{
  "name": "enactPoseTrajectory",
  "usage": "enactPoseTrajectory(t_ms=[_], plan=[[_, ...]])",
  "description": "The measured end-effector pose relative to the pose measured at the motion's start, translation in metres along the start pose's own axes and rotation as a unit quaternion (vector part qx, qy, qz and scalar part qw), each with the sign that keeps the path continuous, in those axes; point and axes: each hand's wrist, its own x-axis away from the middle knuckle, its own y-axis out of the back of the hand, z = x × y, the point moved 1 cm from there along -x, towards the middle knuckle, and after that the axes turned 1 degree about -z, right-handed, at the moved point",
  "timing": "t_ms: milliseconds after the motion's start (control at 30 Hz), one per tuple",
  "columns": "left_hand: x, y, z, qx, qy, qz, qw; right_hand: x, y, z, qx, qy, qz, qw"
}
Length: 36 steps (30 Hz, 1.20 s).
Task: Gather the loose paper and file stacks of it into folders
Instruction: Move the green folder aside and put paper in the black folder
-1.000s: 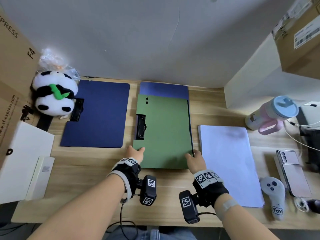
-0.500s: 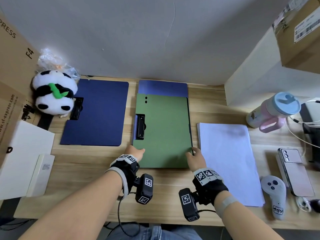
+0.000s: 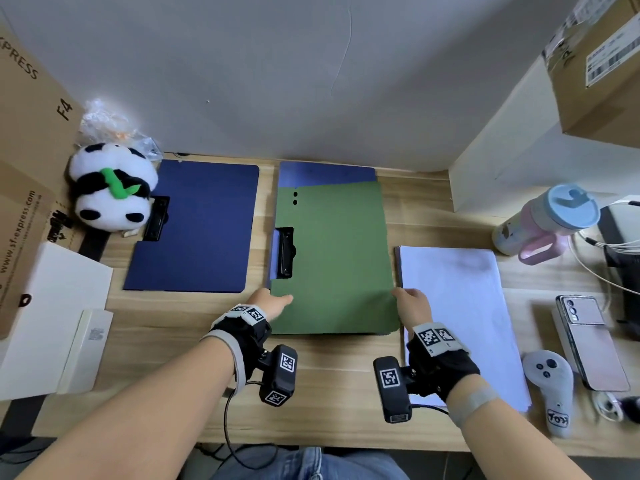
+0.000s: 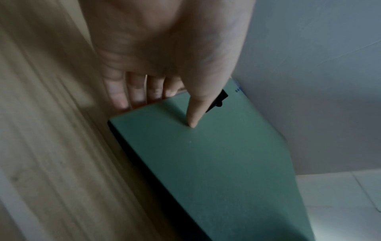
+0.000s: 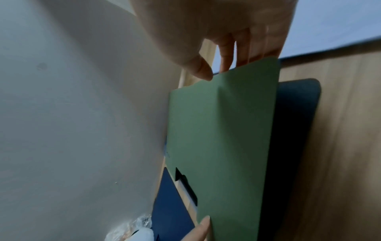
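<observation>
Lifted at its near right edge since a moment ago, the flat green card folder (image 3: 332, 261) is pinched by both the left hand (image 3: 268, 303) and right hand (image 3: 412, 303), mid-opening, above a blue folder (image 3: 327, 173); next, the white paper stack (image 3: 457, 306) beside it needs inserting.

On the bench (image 3: 339, 375), three folders lie toward the back wall. The left folder (image 3: 201, 226) sits flat, with a plush panda (image 3: 110, 185) resting at its left edge over the clip. To its right, the middle folder (image 3: 332, 258) lies on top of another folder (image 3: 325, 173), which sticks out behind it. Right of these lies the paper stack (image 3: 460, 306), just beside the middle folder. The left hand (image 3: 266, 303) is at the middle folder's near left corner, the right hand (image 3: 412, 303) at its near right edge, between folder and paper. Farther right lie a controller (image 3: 550, 386) and a phone (image 3: 588, 341), with a bottle (image 3: 543, 223) behind them
</observation>
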Motion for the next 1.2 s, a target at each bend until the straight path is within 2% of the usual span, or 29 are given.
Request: enactPoseTrajectory(t_ms=[67, 167, 267, 367, 467, 633, 700, 767, 833, 900, 1000, 1067, 1133, 1200], plan=[[0.003, 0.013, -0.006, 0.007, -0.025, -0.013, 1.000, 0.010, 0.007, 0.011, -0.070, 0.052, 0.018, 0.996], [0.016, 0.042, -0.028, 0.035, -0.078, -0.058, 0.995, 0.039, 0.014, 0.039, -0.142, 0.124, 0.089, 0.978], [0.044, 0.076, -0.060, 0.085, -0.145, -0.046, 0.985, 0.068, 0.014, 0.069, -0.182, 0.182, 0.161, 0.953], [0.078, 0.108, -0.082, 0.116, -0.203, -0.040, 0.971, 0.088, -0.004, 0.096, -0.169, 0.211, 0.230, 0.935], [0.107, 0.130, -0.091, 0.144, -0.223, -0.016, 0.964, 0.107, -0.036, 0.118, -0.111, 0.243, 0.296, 0.917], [0.114, 0.158, -0.079, 0.119, -0.237, -0.058, 0.962, 0.129, -0.096, 0.134, -0.030, 0.233, 0.406, 0.883], [0.105, 0.169, -0.066, 0.082, -0.232, -0.082, 0.966, 0.128, -0.117, 0.129, 0.002, 0.205, 0.440, 0.874], [0.091, 0.178, -0.050, 0.059, -0.216, -0.092, 0.970, 0.121, -0.134, 0.121, 0.013, 0.160, 0.452, 0.878], [0.076, 0.184, -0.035, 0.037, -0.192, -0.113, 0.974, 0.113, -0.144, 0.113, 0.008, 0.115, 0.434, 0.893], [0.061, 0.186, -0.020, 0.010, -0.166, -0.143, 0.976, 0.099, -0.148, 0.103, 0.002, 0.075, 0.384, 0.920], [0.041, 0.185, -0.001, -0.022, -0.142, -0.180, 0.973, 0.070, -0.141, 0.083, -0.002, 0.036, 0.243, 0.969], [0.028, 0.183, 0.011, -0.030, -0.131, -0.199, 0.971, 0.049, -0.129, 0.067, 0.002, 0.032, 0.134, 0.990], [0.014, 0.180, 0.021, -0.031, -0.124, -0.217, 0.968, 0.035, -0.112, 0.054, 0.037, 0.032, 0.039, 0.998], [0.003, 0.176, 0.029, -0.035, -0.116, -0.241, 0.963, 0.026, -0.095, 0.040, 0.085, 0.015, -0.026, 0.996]])
